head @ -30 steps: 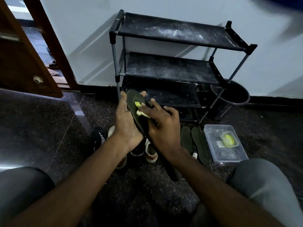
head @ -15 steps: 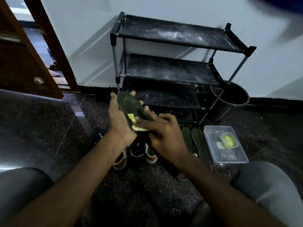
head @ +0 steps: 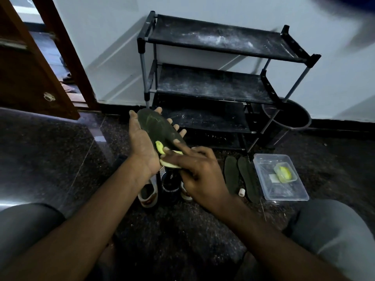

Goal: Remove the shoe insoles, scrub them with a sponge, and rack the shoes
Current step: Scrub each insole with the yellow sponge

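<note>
Rack (head: 213, 84) against the wall shows white dust on its shelves; no shoe is on it yet, so racking remains to be done. Shoes (head: 169, 185) sit on the floor under the hands; the dark one's tongue bears white lettering too small to read. Two insoles (head: 231, 175) lie flat beside a clear tub (head: 288, 191), apparently already removed. A third insole (head: 160, 128) rests across the left hand (head: 142, 145), fingers straight beneath it. The right hand (head: 198, 173) pinches a yellow sponge (head: 162, 148) against the insole's near end, so scrubbing looks under way.
</note>
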